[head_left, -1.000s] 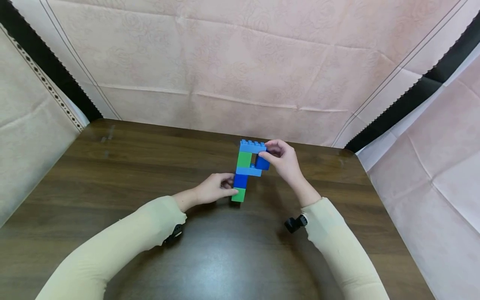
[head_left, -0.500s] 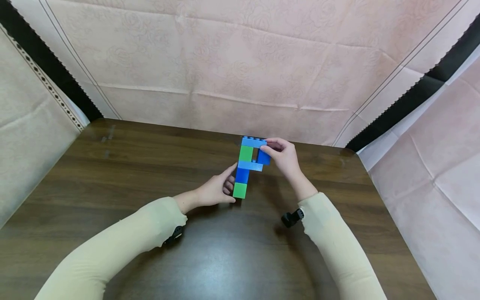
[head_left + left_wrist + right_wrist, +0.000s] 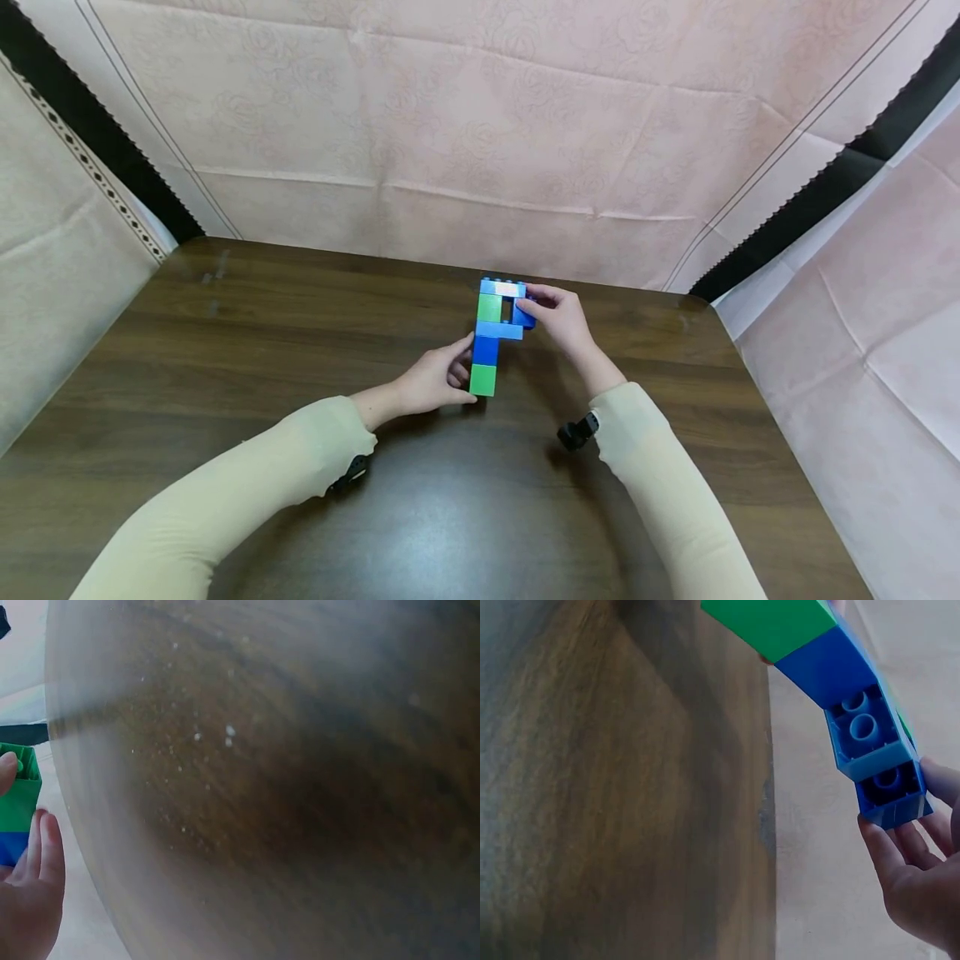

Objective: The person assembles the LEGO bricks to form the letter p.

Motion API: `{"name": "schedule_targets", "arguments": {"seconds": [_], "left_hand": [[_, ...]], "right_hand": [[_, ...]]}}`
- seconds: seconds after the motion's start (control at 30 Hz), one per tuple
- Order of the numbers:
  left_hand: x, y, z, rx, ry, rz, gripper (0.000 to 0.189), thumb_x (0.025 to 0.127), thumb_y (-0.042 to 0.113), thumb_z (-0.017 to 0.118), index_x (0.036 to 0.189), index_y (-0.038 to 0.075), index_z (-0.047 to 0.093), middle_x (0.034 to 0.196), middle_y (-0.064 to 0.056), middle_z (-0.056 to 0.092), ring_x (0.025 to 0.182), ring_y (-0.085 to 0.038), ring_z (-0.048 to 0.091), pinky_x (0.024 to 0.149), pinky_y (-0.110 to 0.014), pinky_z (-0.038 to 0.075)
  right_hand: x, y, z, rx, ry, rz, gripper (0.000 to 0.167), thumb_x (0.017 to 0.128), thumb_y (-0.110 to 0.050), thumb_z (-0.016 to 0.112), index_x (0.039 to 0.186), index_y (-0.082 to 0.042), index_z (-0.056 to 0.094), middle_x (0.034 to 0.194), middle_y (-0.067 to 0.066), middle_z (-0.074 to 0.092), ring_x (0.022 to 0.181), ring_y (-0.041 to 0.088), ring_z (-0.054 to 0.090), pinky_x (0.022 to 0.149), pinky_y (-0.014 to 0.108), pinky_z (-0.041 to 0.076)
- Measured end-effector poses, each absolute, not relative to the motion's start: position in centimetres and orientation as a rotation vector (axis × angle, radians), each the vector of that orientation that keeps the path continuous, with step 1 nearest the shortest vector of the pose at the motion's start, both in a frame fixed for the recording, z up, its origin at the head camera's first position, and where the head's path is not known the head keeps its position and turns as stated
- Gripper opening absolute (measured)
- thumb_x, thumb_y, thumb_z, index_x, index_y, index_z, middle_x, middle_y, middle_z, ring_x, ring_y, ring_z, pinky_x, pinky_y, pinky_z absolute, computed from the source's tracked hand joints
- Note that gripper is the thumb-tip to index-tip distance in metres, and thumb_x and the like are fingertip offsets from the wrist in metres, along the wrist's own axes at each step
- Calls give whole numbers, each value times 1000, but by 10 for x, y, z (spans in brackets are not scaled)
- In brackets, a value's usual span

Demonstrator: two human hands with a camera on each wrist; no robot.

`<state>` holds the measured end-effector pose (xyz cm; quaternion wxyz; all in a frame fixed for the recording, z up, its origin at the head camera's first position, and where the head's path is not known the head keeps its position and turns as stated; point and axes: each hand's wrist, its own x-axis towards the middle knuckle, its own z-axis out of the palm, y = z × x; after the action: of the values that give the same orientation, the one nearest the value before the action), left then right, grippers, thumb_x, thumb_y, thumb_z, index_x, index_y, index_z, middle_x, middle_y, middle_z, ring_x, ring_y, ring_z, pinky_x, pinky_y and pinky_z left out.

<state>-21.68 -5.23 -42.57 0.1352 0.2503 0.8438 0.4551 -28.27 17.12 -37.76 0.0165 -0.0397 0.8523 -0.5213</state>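
Note:
A structure of toy building blocks [image 3: 485, 352] is held up between my two hands over the table, tilted along its length. A green block [image 3: 482, 380] forms the near end, followed by a dark blue one, then a loop of light blue, green and dark blue blocks with studs at the far end. My left hand [image 3: 433, 380] holds the near end from the left, its thumb at the bottom of the green block and its fingers along the side. At the far right corner, my right hand [image 3: 561, 318] pinches the dark blue block [image 3: 892, 796]. Hollow undersides show in the right wrist view.
A dark brown wooden table [image 3: 420, 517] lies beneath the hands. Pale pink patterned cloth [image 3: 480, 125] hangs behind its far edge and at the sides, with black strips at both corners. Small black cameras [image 3: 577, 432] sit at the wrists.
My left thumb has slid from the green block's face to its bottom end, and the index finger has stretched farther up. The structure rose slightly, then tilted; my right hand shifted a little left.

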Motion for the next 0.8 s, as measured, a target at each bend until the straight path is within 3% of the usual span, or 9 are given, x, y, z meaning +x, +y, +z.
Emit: {"name": "schedule_targets", "arguments": {"seconds": [0.23,0.43,0.8], "left_hand": [[-215,-51,-426,730,2547,1297,86,76,14,78,144,-3,28,139,-19,43,107,-24,57,88,-34,52],[-216,-51,-428,689,2577,1287,80,75,15,79,139,-6,35,132,-19,49,107,-25,56,89,-34,52],[-219,-53,-439,627,2541,1240,80,75,13,78,140,-6,34,135,-20,47,107,-26,59,89,-34,52]], "right_hand": [[-288,169,-388,-60,2625,-1595,41,90,-26,63,126,-8,58,124,13,59,107,26,56,96,37,48],[-292,166,-397,4,2585,-1569,39,90,-28,62,125,-11,59,128,11,57,115,26,54,101,38,44],[-299,162,-420,34,2569,-1506,39,91,-28,61,126,-12,59,131,11,56,122,27,51,103,40,42]]}}
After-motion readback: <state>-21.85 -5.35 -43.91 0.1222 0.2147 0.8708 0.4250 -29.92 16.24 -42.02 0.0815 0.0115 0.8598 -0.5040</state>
